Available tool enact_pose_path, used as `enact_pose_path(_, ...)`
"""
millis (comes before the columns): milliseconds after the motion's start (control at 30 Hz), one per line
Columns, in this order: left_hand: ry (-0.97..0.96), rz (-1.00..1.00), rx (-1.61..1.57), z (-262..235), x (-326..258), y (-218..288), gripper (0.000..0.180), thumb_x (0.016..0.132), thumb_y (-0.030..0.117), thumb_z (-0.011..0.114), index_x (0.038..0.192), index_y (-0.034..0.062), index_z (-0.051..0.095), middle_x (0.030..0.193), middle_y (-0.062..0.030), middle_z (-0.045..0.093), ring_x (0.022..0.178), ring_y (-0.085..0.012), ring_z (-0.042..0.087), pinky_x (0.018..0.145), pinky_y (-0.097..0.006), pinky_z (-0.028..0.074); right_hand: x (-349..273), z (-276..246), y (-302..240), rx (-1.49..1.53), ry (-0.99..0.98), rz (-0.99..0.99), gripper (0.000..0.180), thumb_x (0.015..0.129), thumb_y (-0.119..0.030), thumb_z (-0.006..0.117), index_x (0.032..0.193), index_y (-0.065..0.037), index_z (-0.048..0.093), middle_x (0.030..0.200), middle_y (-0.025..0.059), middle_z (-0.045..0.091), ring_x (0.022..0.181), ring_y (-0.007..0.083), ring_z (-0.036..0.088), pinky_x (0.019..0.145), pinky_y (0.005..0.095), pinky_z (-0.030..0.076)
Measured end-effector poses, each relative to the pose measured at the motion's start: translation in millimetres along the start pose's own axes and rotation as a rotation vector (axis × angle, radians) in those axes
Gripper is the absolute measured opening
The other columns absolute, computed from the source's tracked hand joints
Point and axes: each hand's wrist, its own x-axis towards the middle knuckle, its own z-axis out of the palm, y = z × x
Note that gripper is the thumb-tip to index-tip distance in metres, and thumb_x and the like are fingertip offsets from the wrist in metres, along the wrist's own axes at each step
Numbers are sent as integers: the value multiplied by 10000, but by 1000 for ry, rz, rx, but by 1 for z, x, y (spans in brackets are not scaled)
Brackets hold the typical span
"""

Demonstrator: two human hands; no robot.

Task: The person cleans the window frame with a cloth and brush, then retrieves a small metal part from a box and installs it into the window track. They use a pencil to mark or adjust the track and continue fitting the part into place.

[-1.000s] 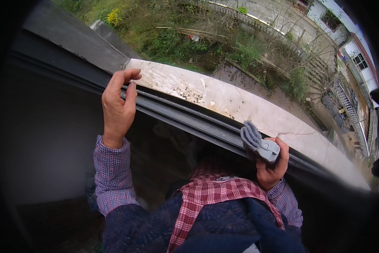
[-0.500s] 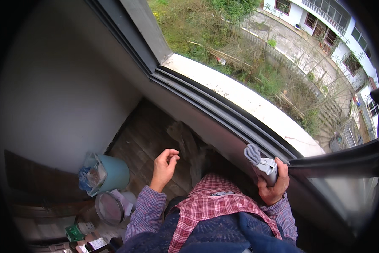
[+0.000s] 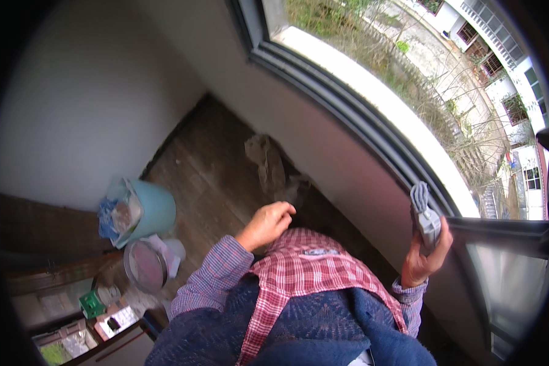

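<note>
The right hand [image 3: 426, 259], right of centre in the frame, grips a grey plastic tool [image 3: 429, 228] between thumb and fingers; the tool points up the frame and carries a looped grey tuft [image 3: 419, 194] at its upper end. The tuft overlaps the inner edge of the dark grey window frame [image 3: 341, 100] in view; contact cannot be determined. The left hand [image 3: 268, 223], near the centre, is held narrow with fingers bent in, above the top of a red-and-white checked apron [image 3: 308, 265]; its palm side is hidden, so whether it holds anything cannot be told. The window frame runs diagonally from upper centre to right, with a pale sill [image 3: 372, 79] beyond it and a glass pane [image 3: 509, 283] at lower right. Crumpled brownish material [image 3: 269, 171] lies on the brown floor [image 3: 204, 168] at centre, against the wall foot. At left stands a light blue bucket [image 3: 159, 210] containing plastic bags, just beside a round container [image 3: 128, 268]. Vegetation [image 3: 341, 30] and white buildings [image 3: 500, 82] show outside, upper right.
</note>
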Motion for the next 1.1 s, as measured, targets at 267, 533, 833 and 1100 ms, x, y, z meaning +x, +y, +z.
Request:
enact_pose_path(267,277,-364,147,-20,-104,-50,131,916,122,634,1008,28,637,838,-171,678,784,-339,684,691,-404,531,-26,48,-34,217,-385,-114,592,856,-111,682,1397,44,496,1312,244,605,1169,399,625,1009,433,478)
enact_pose_path(533,608,-628,105,54,-194,31,227,963,236,616,869,34,573,742,-200,616,729,-418,619,633,-489,469,0,47,-31,486,-661,-430,566,944,-262,633,1415,17,492,1206,234,651,1098,361,658,968,407,497)
enact_pose_path(833,975,-875,-112,193,-202,158,94,962,147,533,980,61,569,805,-225,653,792,-446,636,701,-520,477,32,66,-15,801,-1021,-627,533,922,-114,651,1410,25,490,1278,234,614,1193,369,603,1056,412,443)
enact_pose_path(1100,1141,-1240,-129,226,-195,260,161,952,60,520,1101,60,581,964,-162,682,879,-347,668,750,-423,513,67,57,-64,817,-1337,-950,585,819,10,687,1375,4,507,1224,235,610,1135,413,604,1016,443,464)
